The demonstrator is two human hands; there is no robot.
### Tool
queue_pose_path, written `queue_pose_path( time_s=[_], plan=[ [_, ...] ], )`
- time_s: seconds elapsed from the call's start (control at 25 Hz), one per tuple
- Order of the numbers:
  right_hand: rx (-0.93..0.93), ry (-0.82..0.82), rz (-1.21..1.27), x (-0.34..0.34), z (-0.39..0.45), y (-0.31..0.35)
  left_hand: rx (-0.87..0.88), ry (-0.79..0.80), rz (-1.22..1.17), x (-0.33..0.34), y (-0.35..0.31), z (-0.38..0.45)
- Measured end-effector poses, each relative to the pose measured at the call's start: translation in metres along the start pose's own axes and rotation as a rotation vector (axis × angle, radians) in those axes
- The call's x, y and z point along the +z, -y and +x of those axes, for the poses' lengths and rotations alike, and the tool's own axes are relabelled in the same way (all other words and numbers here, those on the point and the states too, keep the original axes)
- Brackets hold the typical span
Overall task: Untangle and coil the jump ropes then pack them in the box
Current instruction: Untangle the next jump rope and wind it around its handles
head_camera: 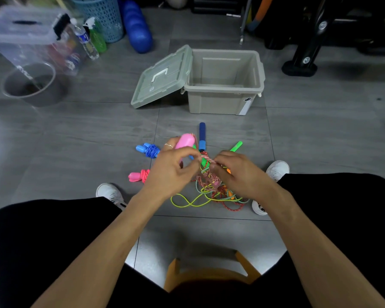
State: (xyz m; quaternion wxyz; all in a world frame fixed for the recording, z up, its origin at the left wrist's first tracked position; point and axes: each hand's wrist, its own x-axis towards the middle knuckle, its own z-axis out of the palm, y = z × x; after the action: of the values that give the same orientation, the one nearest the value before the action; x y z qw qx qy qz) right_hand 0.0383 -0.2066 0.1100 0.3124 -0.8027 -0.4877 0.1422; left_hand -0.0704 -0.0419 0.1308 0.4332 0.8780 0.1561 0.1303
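Mid-untangle: left hand (171,167) gripped the pink handle (185,140), right hand (238,174) pinched cord in the tangle (211,192) on the floor. Box (225,85) stood open, empty. Next: probably free the pink rope, then coil.

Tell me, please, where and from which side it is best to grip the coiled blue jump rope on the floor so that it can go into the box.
Grip the coiled blue jump rope across its wound middle, coming from above. The two light-blue handles lie side by side, pointing left, and the cord bunches at their right end, so a grip there probably keeps the coil together. It lies apart from the tangle.
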Motion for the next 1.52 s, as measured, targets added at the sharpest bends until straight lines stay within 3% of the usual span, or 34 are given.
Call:
queue_pose_path(
  time_s=[0.12, 0.2, 0.36, 0.48, 0.56, 0.64, 0.88, 1.08, 1.2, 1.28, 1.36, 1.44, 1.52],
  plan=[
    [0.151, 0.048, -0.073, 0.006, -0.002, -0.021, -0.215, -0.17, -0.259, -0.015, 0.0, 0.008],
    [0.223, 0.044, -0.092, 0.008, -0.003, -0.028, -0.385, -0.184, -0.359, -0.019, 0.016, 0.01],
    [0.088, -0.01, -0.004, 0.001, 0.003, -0.011, -0.535, 0.143, -0.024, -0.018, 0.044, -0.001],
    [0.019, 0.028, 0.026, -0.002, 0.004, 0.002, -0.355, 0.223, 0.032, -0.012, 0.028, -0.003],
    [-0.007, 0.048, 0.048, 0.001, 0.005, 0.006, -0.133, 0.228, 0.03, -0.008, 0.009, -0.003],
    [-0.012, 0.041, 0.063, 0.003, 0.005, 0.006, -0.039, 0.191, 0.04, -0.005, 0.004, -0.003],
    [0.063, -0.088, -0.076, -0.005, 0.0, 0.0, -0.398, 0.007, -0.086, -0.003, 0.017, 0.009],
    [0.17, -0.269, 0.294, -0.022, -0.008, 0.019, -0.542, -0.083, 0.029, -0.004, 0.046, 0.009],
    [0.268, -0.159, 0.107, -0.021, -0.014, 0.005, -0.6, -0.068, 0.043, -0.005, 0.05, 0.011],
    [0.36, -0.001, -0.131, -0.011, -0.014, -0.008, -0.571, 0.015, -0.077, -0.006, 0.042, 0.013],
    [0.43, 0.103, -0.275, -0.003, -0.012, -0.017, -0.432, 0.149, -0.051, -0.01, 0.027, 0.011],
    [0.41, 0.087, -0.22, 0.003, -0.009, -0.019, -0.256, 0.223, 0.084, -0.013, 0.013, 0.006],
    [0.32, 0.006, 0.039, 0.009, -0.003, -0.011, -0.142, 0.231, 0.09, -0.016, 0.004, 0.004]
  ],
)
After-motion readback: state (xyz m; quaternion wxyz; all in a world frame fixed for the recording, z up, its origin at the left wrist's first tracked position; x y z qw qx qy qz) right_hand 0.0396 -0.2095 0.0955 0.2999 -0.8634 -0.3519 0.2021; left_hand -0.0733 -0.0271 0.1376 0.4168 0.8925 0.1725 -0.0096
